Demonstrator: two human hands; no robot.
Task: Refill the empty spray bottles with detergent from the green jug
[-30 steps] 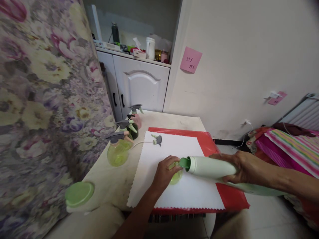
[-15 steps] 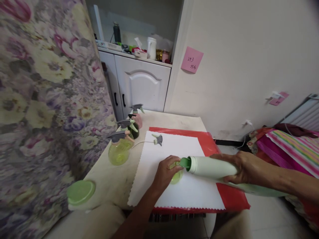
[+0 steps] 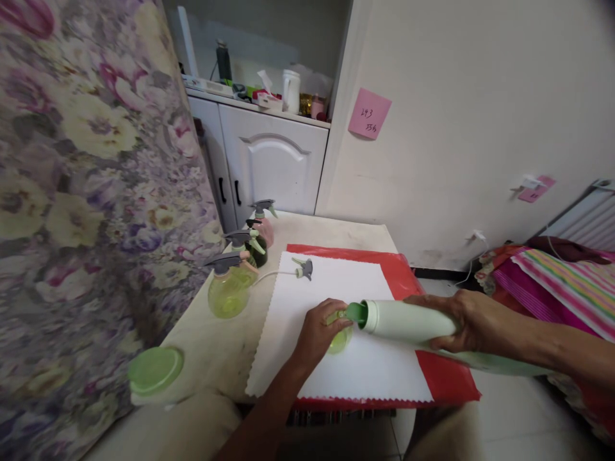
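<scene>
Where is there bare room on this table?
Free: the white sheet behind the left hand and pale green bottle, right of the loose spray head; the tabletop between the yellow spray bottle and green lid. Crowded: around the left-edge spray bottles.

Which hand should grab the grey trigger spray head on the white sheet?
Likely left: the left hand, on the small yellowish bottle, sits nearer the grey trigger spray head; the right hand grips the large mint bottle.

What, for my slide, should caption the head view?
Left hand holds yellow bottle; right hand tips green flask to it.
</scene>
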